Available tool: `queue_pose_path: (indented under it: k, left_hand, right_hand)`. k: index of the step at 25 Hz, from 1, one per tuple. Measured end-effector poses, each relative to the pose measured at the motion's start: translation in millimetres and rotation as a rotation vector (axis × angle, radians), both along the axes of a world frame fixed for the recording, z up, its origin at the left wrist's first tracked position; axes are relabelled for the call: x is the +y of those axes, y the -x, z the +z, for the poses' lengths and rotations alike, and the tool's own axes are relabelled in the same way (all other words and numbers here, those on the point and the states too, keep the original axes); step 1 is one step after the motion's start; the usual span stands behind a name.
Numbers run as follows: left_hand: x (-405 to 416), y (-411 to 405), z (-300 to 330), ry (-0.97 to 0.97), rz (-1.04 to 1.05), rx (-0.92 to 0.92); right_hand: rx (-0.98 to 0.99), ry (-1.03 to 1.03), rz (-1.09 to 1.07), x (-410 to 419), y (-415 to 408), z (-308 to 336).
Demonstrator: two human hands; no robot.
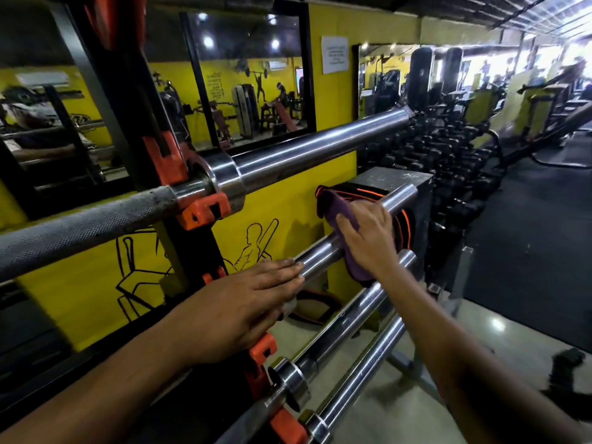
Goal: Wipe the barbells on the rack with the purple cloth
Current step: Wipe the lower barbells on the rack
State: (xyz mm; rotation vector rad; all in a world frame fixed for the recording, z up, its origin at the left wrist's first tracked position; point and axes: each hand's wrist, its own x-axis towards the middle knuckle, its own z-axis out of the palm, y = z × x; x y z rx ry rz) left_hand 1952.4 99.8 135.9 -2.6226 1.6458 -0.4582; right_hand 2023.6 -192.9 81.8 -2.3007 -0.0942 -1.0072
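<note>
The left hand (246, 302) lies flat on the second bar (320, 254) of the rack (179, 174), fingers straight and together. Just right, the right hand (368, 238) presses the purple cloth (344, 213) round that bar's chrome sleeve, fingers curled over it. The bar might roll if the bracing hand slips. The cloth looks bunched and limp.

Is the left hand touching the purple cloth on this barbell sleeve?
Apart. The head view shows the left hand lying flat on the barbell sleeve, with bare chrome showing between its fingertips and the purple cloth under the right hand.
</note>
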Motion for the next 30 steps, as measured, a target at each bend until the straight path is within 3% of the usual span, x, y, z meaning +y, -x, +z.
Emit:
queue_pose_path:
  k: [3, 6, 12, 15, 18, 21, 23, 27, 30]
  left_hand:
    - [0, 4, 7, -0.007, -0.001, -0.031]
    - [17, 18, 5, -0.039, 0.055, -0.116]
    - [39, 37, -1, 0.02, 0.109, 0.025]
    - [37, 36, -2, 0.032, 0.112, 0.028]
    - [39, 37, -3, 0.034, 0.113, 0.038]
    - [37, 37, -2, 0.037, 0.092, 0.043]
    - [37, 38, 0, 0.049, 0.09, 0.064]
    - [37, 37, -1, 0.06, 0.073, 0.05]
    - [36, 38, -1, 0.051, 0.068, 0.045]
  right_hand:
    - [-0.093, 0.122, 0.081, 20, 27, 0]
    - [-0.123, 0.071, 0.035, 6, 31, 30]
    - [0.176, 0.262, 0.042, 47, 27, 32]
    - [0.107, 0.36, 0.15, 93, 45, 28]
    - [0.062, 0.368, 0.206, 78, 43, 26]
    - [0.233, 0.211, 0.067, 25, 17, 39]
    - [0.254, 0.19, -0.012, 41, 22, 39]
    - [0.086, 0.275, 0.185, 103, 61, 21]
    - [0.217, 0.286, 0.162, 55, 40, 36]
